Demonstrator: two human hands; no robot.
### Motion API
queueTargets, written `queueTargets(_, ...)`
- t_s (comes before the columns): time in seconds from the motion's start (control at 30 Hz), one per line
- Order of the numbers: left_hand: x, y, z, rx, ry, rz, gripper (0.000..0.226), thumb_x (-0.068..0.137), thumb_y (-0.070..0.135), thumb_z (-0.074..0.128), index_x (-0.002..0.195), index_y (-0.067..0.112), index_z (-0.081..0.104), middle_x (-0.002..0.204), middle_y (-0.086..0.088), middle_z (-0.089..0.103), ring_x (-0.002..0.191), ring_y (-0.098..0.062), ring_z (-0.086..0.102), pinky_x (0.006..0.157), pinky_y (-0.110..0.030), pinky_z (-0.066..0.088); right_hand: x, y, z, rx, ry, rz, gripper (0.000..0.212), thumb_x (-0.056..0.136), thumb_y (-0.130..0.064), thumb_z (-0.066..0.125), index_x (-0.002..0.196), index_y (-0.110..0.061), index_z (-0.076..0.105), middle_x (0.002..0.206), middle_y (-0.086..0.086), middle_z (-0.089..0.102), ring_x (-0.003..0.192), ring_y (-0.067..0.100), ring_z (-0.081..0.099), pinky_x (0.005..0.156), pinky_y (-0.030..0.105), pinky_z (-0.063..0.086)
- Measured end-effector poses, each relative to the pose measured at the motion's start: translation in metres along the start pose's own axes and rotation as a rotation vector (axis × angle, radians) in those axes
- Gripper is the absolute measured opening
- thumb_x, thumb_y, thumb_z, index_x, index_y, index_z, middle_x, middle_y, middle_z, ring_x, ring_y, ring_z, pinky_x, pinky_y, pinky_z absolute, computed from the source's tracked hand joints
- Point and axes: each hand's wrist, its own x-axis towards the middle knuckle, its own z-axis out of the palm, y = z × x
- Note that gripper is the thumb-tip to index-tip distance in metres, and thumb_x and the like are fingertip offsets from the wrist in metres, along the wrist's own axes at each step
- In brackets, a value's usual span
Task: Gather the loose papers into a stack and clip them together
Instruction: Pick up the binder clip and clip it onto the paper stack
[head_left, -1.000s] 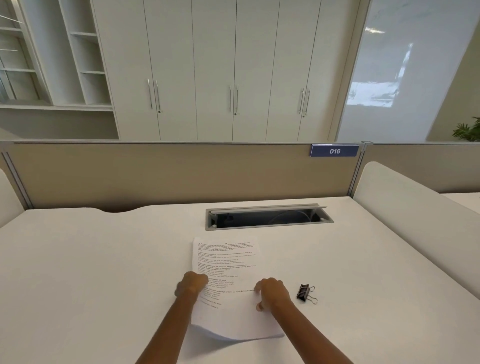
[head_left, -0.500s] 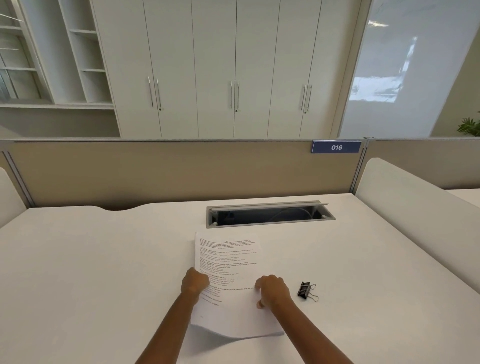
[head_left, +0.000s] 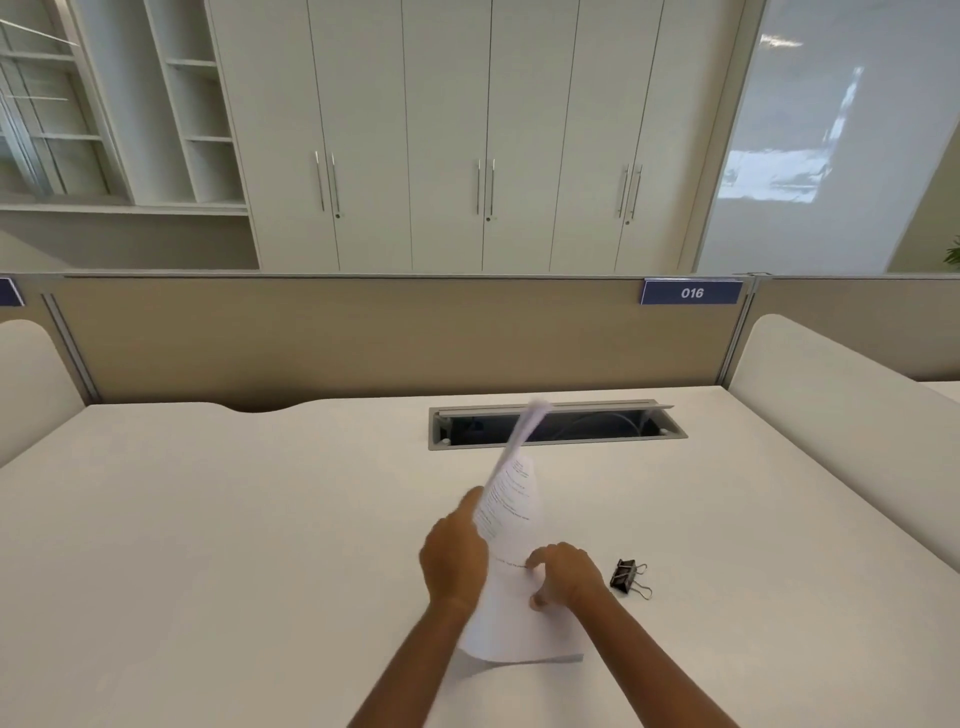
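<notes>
Your two hands hold the papers (head_left: 511, 525) over the middle of the white desk (head_left: 234, 519), just in front of you. The sheets are tilted steeply. Their near edge hangs low above the desk with a shadow beneath it, and their far end rises and blurs in front of the cable tray (head_left: 597, 426) sunk into the far part of the desk. Printed text shows on the upper half of the top sheet, though it is too blurred to read.

Your left hand (head_left: 454, 564) grips the left edge of the papers, with one finger stretched up along that edge. How the other fingers lie behind the sheets cannot be told. Your right hand (head_left: 566, 574) has its fingers curled and pinches the right edge, the thumb pressed on the top sheet lower down.

The black binder clip (head_left: 630, 577) lies on the desk just to the right of your right hand. It is apart from the papers and its wire handles point right.

A beige partition (head_left: 363, 338) closes off the far edge of the desk and carries a blue label reading 016 (head_left: 691, 292). A rounded white divider (head_left: 841, 400) stands along the right side. Beyond the partition are tall white cabinets (head_left: 441, 135), with open shelves (head_left: 171, 104) to their left.
</notes>
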Motion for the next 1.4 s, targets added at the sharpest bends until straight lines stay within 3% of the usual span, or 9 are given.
queueTargets(0.17, 0.024, -0.039, -0.037, -0.622, -0.121, -0.182, 0.036, 0.089, 0.003, 0.054, 0.124, 0.011, 0.053, 0.116, -0.012, 0.064, 0.096, -0.031, 0.064, 0.08, -0.033, 0.056, -0.002, 0.01, -0.012, 0.824, 0.132, 0.125, 0.082, 0.083, -0.035, 0.066, 0.145, -0.009, 0.019, 0.141, 0.016, 0.044, 0.129, 0.031, 0.044, 0.105, 0.038, 0.038)
queueTargets(0.27, 0.019, -0.055, -0.044, -0.811, -0.181, -0.176, 0.023, 0.088, 0.007, 0.057, 0.11, 0.016, 0.056, 0.099, -0.006, 0.069, 0.076, -0.017, 0.07, 0.054, -0.02, 0.056, -0.002, 0.009, -0.025, 1.192, 0.092, 0.083, 0.055, 0.085, -0.027, 0.065, 0.132, -0.007, 0.043, 0.133, 0.016, 0.053, 0.113, 0.029, 0.055, 0.093, 0.042, 0.046)
queueTargets(0.4, 0.016, -0.062, -0.045, -0.91, -0.219, -0.159, 0.024, 0.086, 0.006, 0.06, 0.109, 0.011, 0.059, 0.097, -0.005, 0.071, 0.079, -0.018, 0.071, 0.058, -0.023, 0.058, -0.004, 0.005, -0.037, 1.364, 0.302, -0.038, 0.019, 0.085, -0.001, 0.062, 0.104, -0.001, 0.06, 0.115, 0.025, 0.063, 0.089, 0.031, 0.061, 0.076, 0.041, 0.054)
queueTargets(0.57, 0.022, -0.051, -0.05, -0.935, -0.304, -0.091, 0.03, 0.077, 0.012, 0.071, 0.105, 0.014, 0.063, 0.104, -0.01, 0.069, 0.091, -0.026, 0.066, 0.068, -0.03, 0.058, -0.008, 0.0, -0.04, 1.264, 0.502, -0.146, 0.015, 0.087, -0.003, 0.058, 0.102, -0.007, 0.058, 0.105, 0.018, 0.065, 0.091, 0.036, 0.063, 0.083, 0.048, 0.055)
queueTargets(0.83, 0.009, -0.045, -0.039, -0.964, -0.262, -0.087, 0.038, 0.057, 0.033, 0.07, 0.094, 0.027, 0.062, 0.097, -0.006, 0.068, 0.091, -0.029, 0.063, 0.071, -0.036, 0.054, -0.016, 0.01, -0.015, 1.04, 0.488, -0.179, 0.033, 0.094, -0.01, 0.048, 0.127, -0.005, 0.048, 0.123, 0.011, 0.058, 0.112, 0.028, 0.054, 0.101, 0.045, 0.045)
queueTargets(1.07, 0.022, -0.035, -0.053, -0.957, -0.224, -0.024, 0.027, 0.064, 0.028, 0.064, 0.091, 0.028, 0.061, 0.095, -0.003, 0.067, 0.086, -0.027, 0.065, 0.062, -0.033, 0.055, -0.016, 0.015, -0.011, 0.992, 0.533, -0.135, 0.029, 0.093, -0.003, 0.048, 0.121, -0.001, 0.055, 0.119, 0.012, 0.063, 0.109, 0.031, 0.057, 0.096, 0.042, 0.046)
queueTargets(1.2, 0.031, -0.028, -0.059, -0.93, -0.167, 0.031, 0.019, 0.084, 0.012, 0.064, 0.086, 0.031, 0.061, 0.086, 0.005, 0.067, 0.078, -0.017, 0.066, 0.05, -0.019, 0.054, -0.017, 0.018, -0.015, 0.946, 0.493, -0.135, 0.03, 0.093, -0.003, 0.049, 0.122, -0.001, 0.055, 0.121, 0.013, 0.063, 0.11, 0.031, 0.057, 0.097, 0.043, 0.046)
queueTargets(1.3, 0.033, -0.027, -0.058, -0.919, -0.127, 0.01, 0.02, 0.087, 0.011, 0.058, 0.085, 0.031, 0.061, 0.084, 0.004, 0.067, 0.076, -0.018, 0.065, 0.053, -0.024, 0.052, -0.02, 0.029, -0.019, 0.876, 0.426, -0.126, 0.026, 0.09, -0.002, 0.053, 0.115, 0.001, 0.058, 0.115, 0.013, 0.065, 0.105, 0.031, 0.06, 0.088, 0.031, 0.048)
queueTargets(1.4, 0.035, -0.028, -0.057, -0.931, -0.104, -0.015, 0.02, 0.088, 0.013, 0.057, 0.085, 0.032, 0.06, 0.083, 0.005, 0.066, 0.075, -0.017, 0.064, 0.054, -0.026, 0.049, -0.023, 0.049, -0.018, 0.78, 0.592, -0.012, 0.018, 0.088, -0.003, 0.058, 0.105, 0.0, 0.063, 0.107, 0.016, 0.064, 0.097, 0.029, 0.062, 0.075, 0.022, 0.043)
